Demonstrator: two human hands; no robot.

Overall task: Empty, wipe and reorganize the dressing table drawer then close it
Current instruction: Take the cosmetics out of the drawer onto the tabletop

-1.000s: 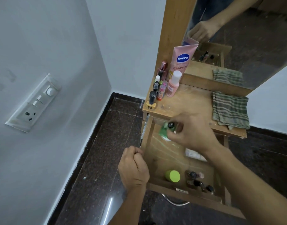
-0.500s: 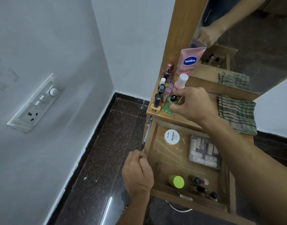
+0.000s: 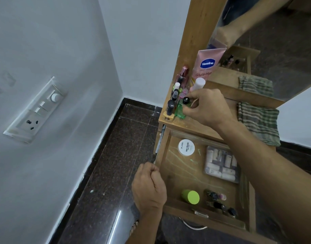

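Note:
The wooden drawer (image 3: 162,148) stands pulled out under the dressing table top (image 3: 191,126). My left hand (image 3: 148,186) grips its left wall near the front corner. My right hand (image 3: 206,107) holds a green glass bottle (image 3: 180,110) with a black cap, standing on the table top beside a row of small cosmetics (image 3: 175,95). Inside the drawer lie a white nail polish remover tub (image 3: 186,147), a clear pack of small tubes (image 3: 221,163), a lime-capped container (image 3: 190,196) and a few dark nail polish bottles (image 3: 220,204).
A pink Vaseline tube (image 3: 206,65) leans on the mirror frame at the back. A striped green cloth (image 3: 258,121) lies on the table's right side. The mirror (image 3: 274,41) rises behind. A white wall with a switch panel (image 3: 38,110) is at left, above dark polished floor (image 3: 105,173).
My right hand has lifted the green bottle out of the drawer and set it on the table top by the other cosmetics. My left hand has stayed on the drawer's left wall.

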